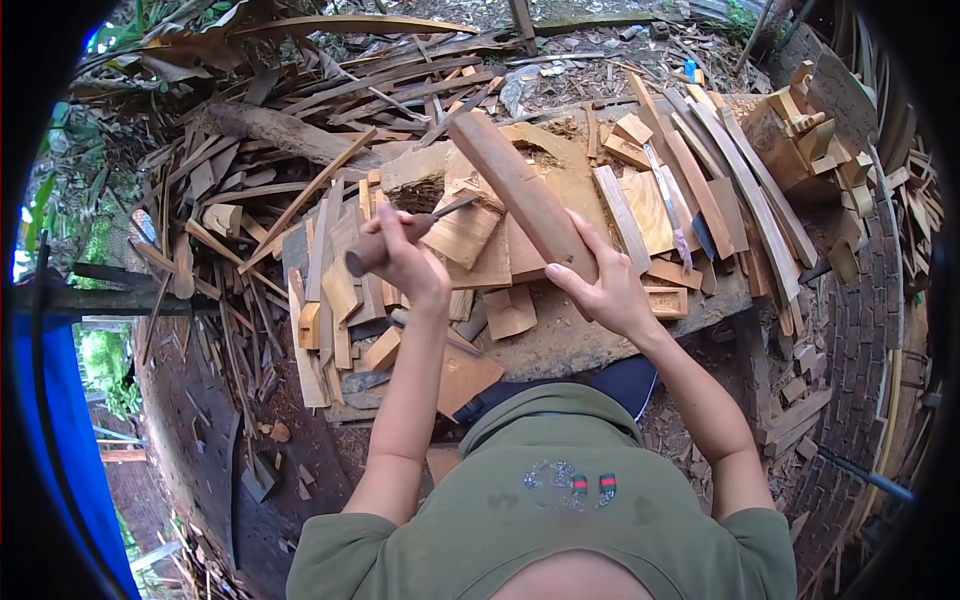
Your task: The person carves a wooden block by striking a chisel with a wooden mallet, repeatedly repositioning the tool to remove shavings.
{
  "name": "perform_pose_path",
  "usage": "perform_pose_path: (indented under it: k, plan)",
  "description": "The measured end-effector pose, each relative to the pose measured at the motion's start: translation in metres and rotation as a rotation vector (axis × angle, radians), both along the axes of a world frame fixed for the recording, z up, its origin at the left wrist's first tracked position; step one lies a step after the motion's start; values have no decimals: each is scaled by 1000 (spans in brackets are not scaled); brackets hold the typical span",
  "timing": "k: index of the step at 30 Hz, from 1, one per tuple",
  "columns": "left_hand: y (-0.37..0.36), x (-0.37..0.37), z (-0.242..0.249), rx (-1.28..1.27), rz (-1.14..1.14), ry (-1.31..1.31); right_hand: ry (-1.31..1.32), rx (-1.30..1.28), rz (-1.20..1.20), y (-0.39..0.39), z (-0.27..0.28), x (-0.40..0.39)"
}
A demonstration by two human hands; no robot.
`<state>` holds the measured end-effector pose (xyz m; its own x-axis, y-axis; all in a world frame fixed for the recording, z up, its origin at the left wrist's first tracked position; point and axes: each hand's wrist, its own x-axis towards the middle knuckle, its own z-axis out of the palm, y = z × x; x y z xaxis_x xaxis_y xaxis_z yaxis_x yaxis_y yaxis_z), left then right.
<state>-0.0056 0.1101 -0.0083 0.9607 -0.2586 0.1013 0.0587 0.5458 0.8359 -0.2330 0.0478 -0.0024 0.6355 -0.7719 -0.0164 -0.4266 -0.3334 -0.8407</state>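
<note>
My left hand (408,262) is closed around the wooden handle of a chisel (455,207), whose dark blade points up and to the right. In my right hand (608,283) is a thick brown wooden bar (520,190), gripped at its lower end and slanting up to the left. Beneath the chisel tip in this view lies a pale wood block (465,236), on top of other cut pieces. The bar passes over part of the workbench and hides some of the wood behind it.
The workbench (560,345) carries many offcuts. A thin brush-like tool (668,205) and long wood strips (755,190) lie on the right. Scrap wood (225,180) is heaped at the left, and a stump with shavings (790,150) stands at the far right.
</note>
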Motion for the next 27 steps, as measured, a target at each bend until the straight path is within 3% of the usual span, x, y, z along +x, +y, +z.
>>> perform_pose_path:
  k: [2, 4, 8, 14, 21, 27]
  plan:
    - [-5, 27, -2, -50, 45, 132, -56, -34, -33, -3, -8, -7]
    - [-12, 50, 13, -98, -77, 47, -52, 149, -38, -4, -6, -9]
    - [-39, 59, 44, -68, -85, -111, -65, 127, -43, -7, -8, -11]
    - [-99, 92, 42, -52, -161, -360, -121, 74, -96, -16, -12, -16]
    - [-123, 81, 44, 32, -569, -403, -132, 117, -161, -30, -28, -28]
    - [-140, 60, 29, 141, -598, -570, -134, 144, -179, -38, -30, -26]
